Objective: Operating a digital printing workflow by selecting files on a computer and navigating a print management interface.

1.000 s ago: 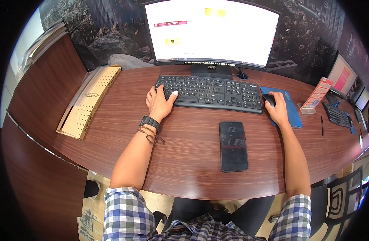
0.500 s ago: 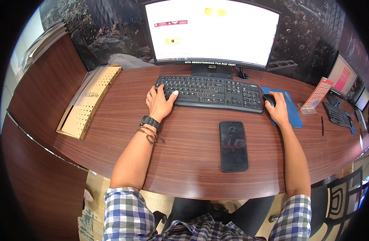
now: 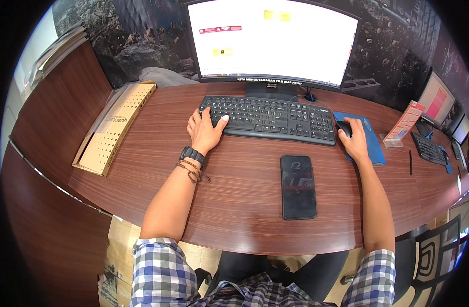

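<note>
You are seated at a curved wooden counter [image 3: 234, 215], looking down at both forearms. Your left hand [image 3: 204, 132] lies flat and relaxed, fingers loosely spread, on the left end of a black keyboard [image 3: 267, 118], gripping nothing. Your right hand [image 3: 354, 140] is cupped over a small black mouse [image 3: 345, 128], which sits at about 2 o'clock from you on a blue mouse pad [image 3: 371, 146]; the palm covers most of it, so the grip looks light and closed around its sides.

By the look of it, the mouse is light, hard and smooth; hold it at its two flanks with thumb and outer fingers, and it should slide easily. A thin cable leaves the keyboard's far edge at 1 o'clock, near the mouse. The keyboard is stiff, light plastic, best lifted by both short ends.

A dark phone [image 3: 298, 187] lies face up at 12 o'clock, just short of the keyboard; it is probably slick and breakable. A large monitor [image 3: 272, 41] stands beyond the keyboard. A long perforated cardboard box [image 3: 114, 130] lies at 10 o'clock. At 2 o'clock, past the pad, stand a red leaflet holder [image 3: 404, 123] and a pen [image 3: 410, 161].

Open counter runs between your forearms and left of the phone. The near edge curves close to your body; the pad's right side leaves little sliding room.
</note>
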The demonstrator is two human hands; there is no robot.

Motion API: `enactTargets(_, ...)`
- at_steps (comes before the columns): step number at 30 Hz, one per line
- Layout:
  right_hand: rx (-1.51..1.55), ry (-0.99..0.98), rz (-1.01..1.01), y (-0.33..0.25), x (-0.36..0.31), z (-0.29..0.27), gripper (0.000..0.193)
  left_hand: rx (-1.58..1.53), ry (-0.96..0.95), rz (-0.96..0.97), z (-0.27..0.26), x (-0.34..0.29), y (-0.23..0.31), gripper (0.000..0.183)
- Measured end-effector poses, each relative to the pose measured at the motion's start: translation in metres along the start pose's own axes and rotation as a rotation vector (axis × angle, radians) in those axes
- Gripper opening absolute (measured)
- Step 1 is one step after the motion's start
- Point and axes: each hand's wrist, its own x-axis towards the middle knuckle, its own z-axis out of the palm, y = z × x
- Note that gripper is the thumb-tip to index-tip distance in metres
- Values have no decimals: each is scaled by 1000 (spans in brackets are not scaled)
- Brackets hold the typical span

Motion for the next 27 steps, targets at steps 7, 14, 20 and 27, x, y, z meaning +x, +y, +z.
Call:
enactTargets(7,37,-21,-48,-3,1,-2,43,5,5,2,0,0,-1,82)
enactTargets(14,44,-47,-68,-3,2,-2,41,2,12,4,2,1,-2,82)
enactTargets(20,57,-46,-64,-6,1,-3,44,0,7,2,0,0,-2,82)
enactTargets(27,40,-55,-36,-6,1,-2,45,6,3,1,-1,0,-1,82)
